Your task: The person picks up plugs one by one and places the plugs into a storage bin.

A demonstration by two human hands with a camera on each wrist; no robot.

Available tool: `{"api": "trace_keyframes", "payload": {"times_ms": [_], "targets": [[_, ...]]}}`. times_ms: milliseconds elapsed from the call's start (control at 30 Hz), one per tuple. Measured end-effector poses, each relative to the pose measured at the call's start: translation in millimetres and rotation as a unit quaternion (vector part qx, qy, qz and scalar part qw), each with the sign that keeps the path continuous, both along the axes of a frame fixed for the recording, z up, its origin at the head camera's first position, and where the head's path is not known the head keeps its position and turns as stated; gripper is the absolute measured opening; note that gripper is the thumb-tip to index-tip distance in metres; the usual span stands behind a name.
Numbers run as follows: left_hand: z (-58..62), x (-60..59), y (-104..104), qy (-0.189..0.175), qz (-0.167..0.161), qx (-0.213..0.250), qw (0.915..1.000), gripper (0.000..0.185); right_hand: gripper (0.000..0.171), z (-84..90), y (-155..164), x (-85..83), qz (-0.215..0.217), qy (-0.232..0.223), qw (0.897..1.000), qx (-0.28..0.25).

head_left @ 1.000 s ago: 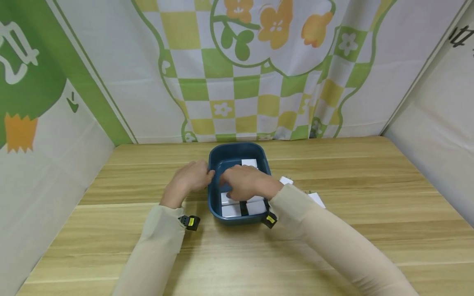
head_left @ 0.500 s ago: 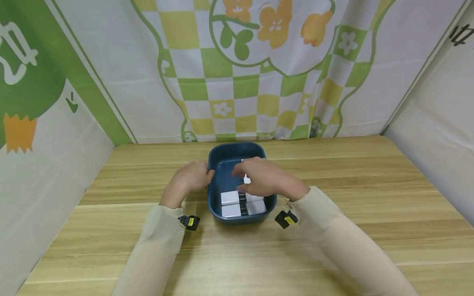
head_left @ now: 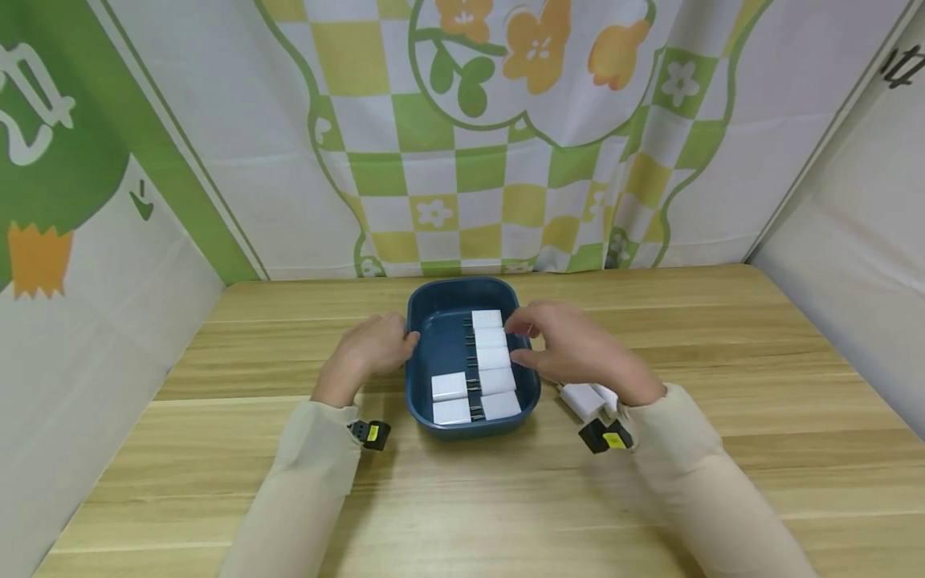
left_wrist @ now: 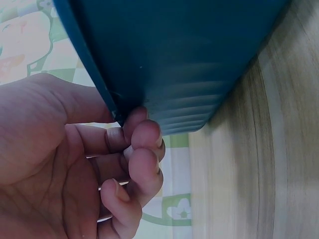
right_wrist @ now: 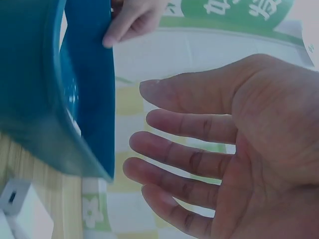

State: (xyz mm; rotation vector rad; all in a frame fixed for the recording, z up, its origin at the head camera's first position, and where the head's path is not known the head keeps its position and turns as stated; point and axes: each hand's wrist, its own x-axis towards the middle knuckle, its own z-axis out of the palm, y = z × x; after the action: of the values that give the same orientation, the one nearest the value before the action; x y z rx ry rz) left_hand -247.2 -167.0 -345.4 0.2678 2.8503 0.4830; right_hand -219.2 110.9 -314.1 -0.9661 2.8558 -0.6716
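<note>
A dark blue plastic bin (head_left: 441, 345) holds several white USB wall chargers (head_left: 495, 358) lying flat. In its right part they form a column with prongs pointing left; two more (head_left: 450, 387) lie at the near left. My left hand (head_left: 372, 352) pinches the bin's left rim; in the left wrist view the thumb goes over the rim and the fingers (left_wrist: 144, 164) curl against the outer wall. Over the bin's right rim is my right hand (head_left: 571, 343), fingers spread and holding nothing. Below it, on the table, two loose chargers (head_left: 582, 401) lie partly behind the wrist.
The wooden table (head_left: 462, 514) carries the bin near its back edge. A patterned curtain (head_left: 499, 160) hangs right behind, with fabric walls at left and right. Each sleeve cuff has a small black wrist camera (head_left: 605, 435).
My right hand has risen out of the bin and moved right past its column of chargers, with fingers spread. My left hand stays at the rim, and the bin has not moved.
</note>
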Motion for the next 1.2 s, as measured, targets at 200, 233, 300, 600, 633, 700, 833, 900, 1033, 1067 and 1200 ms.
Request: {"api": "trace_keyframes", "payload": {"times_ms": [200, 233, 300, 600, 633, 700, 833, 900, 1033, 1067, 1200], "targets": [[0.3, -0.4, 0, -0.005, 0.004, 0.001, 1.0, 0.043, 0.024, -5.8, 24, -4.5, -0.015, 0.017, 1.0, -0.021], [0.3, -0.7, 0, -0.004, 0.004, 0.002, 1.0, 0.043, 0.023, -6.7, 27, -5.5, -0.019, 0.019, 0.999, -0.02], [0.6, -0.5, 0, -0.003, 0.003, 0.004, 1.0, 0.043, 0.021, -8.2, 32, -7.5, -0.024, 0.022, 0.999, -0.017], [-0.8, -0.3, 0, 0.008, -0.005, 0.001, 1.0, 0.043, 0.027, -15.9, 46, -16.5, -0.054, 0.009, 0.998, 0.026], [-0.7, 0.0, 0, 0.01, -0.006, -0.001, 0.9999, 0.043, 0.028, -17.3, 47, -17.6, -0.053, 0.009, 0.998, 0.032], [-0.7, 0.2, 0, 0.012, -0.007, -0.003, 0.9999, 0.042, 0.031, -20.6, 47, -19.8, -0.047, 0.007, 0.998, 0.044], [0.0, 0.7, 0, 0.007, -0.005, 0.0, 1.0, 0.042, 0.034, -26.2, 45, -23.1, -0.038, 0.002, 0.997, 0.065], [-0.1, 0.6, 0, 0.005, -0.004, 0.002, 1.0, 0.042, 0.035, -28.5, 45, -23.8, -0.037, -0.003, 0.997, 0.07], [-0.2, 1.0, 1, 0.004, -0.005, 0.002, 1.0, 0.042, 0.036, -32.6, 44, -24.2, -0.035, -0.01, 0.996, 0.075], [-0.3, 1.1, 1, 0.005, -0.006, 0.001, 1.0, 0.041, 0.036, -33.7, 43, -24.4, -0.034, -0.01, 0.996, 0.078], [0.3, 1.5, 0, 0.007, -0.005, 0.0, 1.0, 0.041, 0.039, -37.4, 41, -25.4, -0.026, -0.017, 0.996, 0.082]]}}
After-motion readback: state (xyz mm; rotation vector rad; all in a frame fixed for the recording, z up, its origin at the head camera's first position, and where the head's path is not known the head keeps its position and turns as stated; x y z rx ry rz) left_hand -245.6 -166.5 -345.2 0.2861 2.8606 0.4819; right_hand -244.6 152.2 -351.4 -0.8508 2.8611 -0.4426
